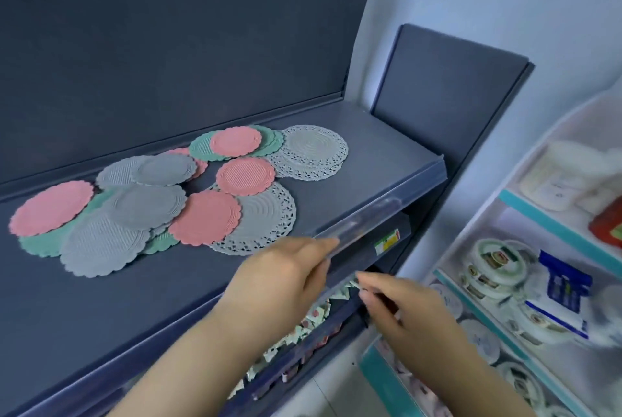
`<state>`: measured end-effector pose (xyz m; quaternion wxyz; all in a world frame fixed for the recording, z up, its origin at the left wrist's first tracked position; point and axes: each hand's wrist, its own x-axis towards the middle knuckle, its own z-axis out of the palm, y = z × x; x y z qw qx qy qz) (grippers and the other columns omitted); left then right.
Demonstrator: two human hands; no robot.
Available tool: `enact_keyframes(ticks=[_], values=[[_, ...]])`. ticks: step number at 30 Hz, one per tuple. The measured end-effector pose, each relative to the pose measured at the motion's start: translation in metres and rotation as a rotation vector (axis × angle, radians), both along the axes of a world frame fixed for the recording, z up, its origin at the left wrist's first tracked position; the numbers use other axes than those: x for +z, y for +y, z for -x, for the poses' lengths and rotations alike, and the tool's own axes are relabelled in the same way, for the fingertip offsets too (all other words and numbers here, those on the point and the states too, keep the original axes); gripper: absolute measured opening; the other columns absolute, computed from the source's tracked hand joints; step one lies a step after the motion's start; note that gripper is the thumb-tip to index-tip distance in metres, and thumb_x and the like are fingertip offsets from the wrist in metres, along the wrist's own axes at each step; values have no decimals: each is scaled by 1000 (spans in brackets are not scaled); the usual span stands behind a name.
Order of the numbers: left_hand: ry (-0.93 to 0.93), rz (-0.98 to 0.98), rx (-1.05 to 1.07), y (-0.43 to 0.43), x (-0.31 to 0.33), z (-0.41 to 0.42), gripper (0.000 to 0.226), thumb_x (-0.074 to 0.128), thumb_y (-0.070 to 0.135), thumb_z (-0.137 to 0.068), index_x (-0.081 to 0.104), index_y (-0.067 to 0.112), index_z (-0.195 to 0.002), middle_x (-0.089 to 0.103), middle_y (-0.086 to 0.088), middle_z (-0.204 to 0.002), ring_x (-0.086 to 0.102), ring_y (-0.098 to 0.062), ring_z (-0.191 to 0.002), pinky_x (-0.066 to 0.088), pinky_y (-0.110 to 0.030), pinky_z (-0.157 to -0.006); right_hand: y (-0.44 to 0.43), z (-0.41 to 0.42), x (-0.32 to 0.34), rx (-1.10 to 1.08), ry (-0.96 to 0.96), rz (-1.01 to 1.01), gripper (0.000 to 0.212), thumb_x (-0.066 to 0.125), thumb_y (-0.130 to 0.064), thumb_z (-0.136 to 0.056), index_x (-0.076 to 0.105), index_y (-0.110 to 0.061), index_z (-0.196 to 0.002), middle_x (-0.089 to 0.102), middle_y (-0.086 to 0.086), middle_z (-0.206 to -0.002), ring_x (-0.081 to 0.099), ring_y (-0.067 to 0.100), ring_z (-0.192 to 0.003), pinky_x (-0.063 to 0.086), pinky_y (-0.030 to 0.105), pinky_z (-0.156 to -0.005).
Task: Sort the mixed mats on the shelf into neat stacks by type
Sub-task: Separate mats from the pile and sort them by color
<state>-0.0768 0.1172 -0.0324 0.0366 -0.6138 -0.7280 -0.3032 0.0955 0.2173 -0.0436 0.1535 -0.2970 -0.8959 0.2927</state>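
Round scalloped mats lie mixed and overlapping on the dark blue shelf [117,299]. Among them are pink mats [52,208], green mats [202,147], plain grey mats [101,245] and lacy white-grey doily mats [313,151]. Another pink mat [245,176] overlaps a large doily mat [266,218]. My left hand [282,273] reaches over the shelf's front edge, fingers relaxed, close to the large doily but holding nothing. My right hand [400,305] hovers lower, beside the shelf below, fingers loosely bent and empty.
A clear plastic lip [380,214] runs along the shelf's front edge, with a price tag [387,243] under it. The shelf below holds several small packets [316,312]. To the right, a white rack [525,211] with teal edges carries round boxed goods [494,265].
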Motion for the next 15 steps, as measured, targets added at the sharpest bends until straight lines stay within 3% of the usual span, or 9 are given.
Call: enact_keyframes(ticks=[3,8,12,15], values=[[28,8,49,21,11,13,38,42,33,-87,67,20,-113,70,6,-95,64,-12,-80,55,-25,-59,26,19,14,26,110,0,28,53,-33,-90,63,-30,-116,63,-23,-106,52,-15,-101,37,1,-84],[58,46,207,40,10,32,36,43,33,-86,69,23,-108,70,10,-94,62,-6,-78,47,-16,-59,81,66,26,167,250,24,26,56,-31,-88,65,-29,-112,62,-29,-102,57,-12,-97,44,9,-84],[92,74,365,53,11,44,35,43,33,-85,71,23,-102,71,11,-93,65,-8,-81,49,-18,-61,125,113,31,329,281,49,24,60,-20,-87,67,-24,-110,69,-15,-100,62,-3,-92,49,18,-82],[87,96,497,58,13,51,36,41,34,-85,72,24,-100,70,11,-92,65,-9,-80,51,-20,-58,150,153,40,456,256,19,23,60,-17,-87,68,-20,-109,70,-7,-101,60,2,-92,46,14,-82]])
